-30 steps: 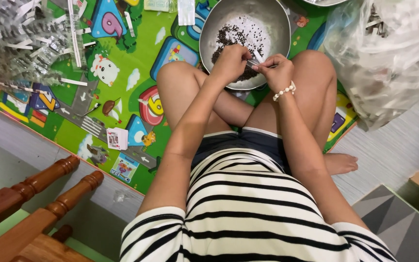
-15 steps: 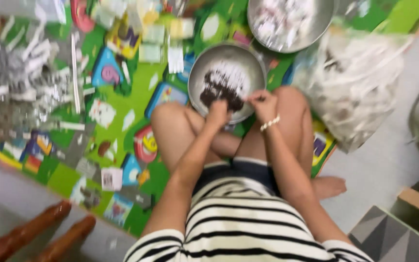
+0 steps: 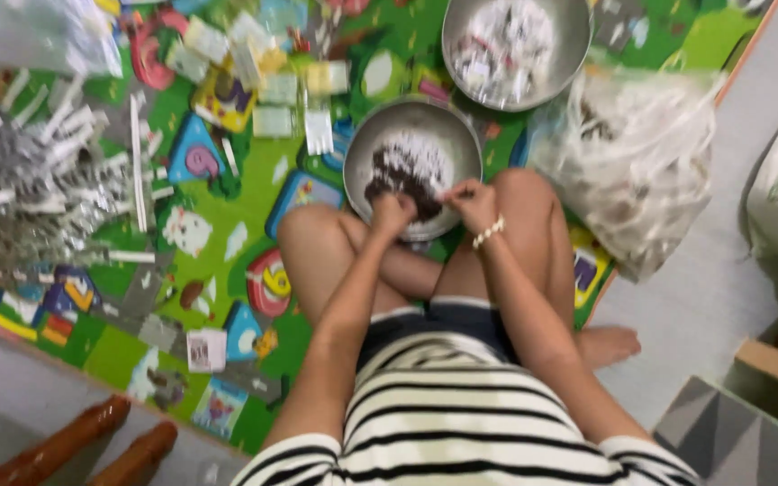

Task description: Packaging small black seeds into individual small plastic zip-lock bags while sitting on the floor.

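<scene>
The person sits cross-legged on a colourful play mat point(image 3: 227, 225), and both hands meet over the near rim of a steel bowl point(image 3: 362, 148). The left hand point(image 3: 393, 216) is closed into a loose fist, but the picture is blurred, so I cannot tell if something is inside it. The right hand point(image 3: 472, 200) has its fingers pinched together on a small pale piece, too small to name (it looks like a thin strip). This hand wears a white bead bracelet point(image 3: 488, 232) at the wrist.

Just beyond the two hands, inside the bowl, lies a heap of small dark and white bits point(image 3: 407, 166). Farther beyond the right hand stands a second steel bowl point(image 3: 578, 36), filled with pale pieces. To the right of the right hand, near the knee, lies a clear plastic bag point(image 3: 641, 171) with pale strips inside.

Far to the left of the left hand, a large pile of shiny silver strips point(image 3: 38, 189) is spread on the mat. Behind the left elbow, at the lower edge of the picture, two brown wooden chair legs point(image 3: 92, 445) stand on the grey floor.
</scene>
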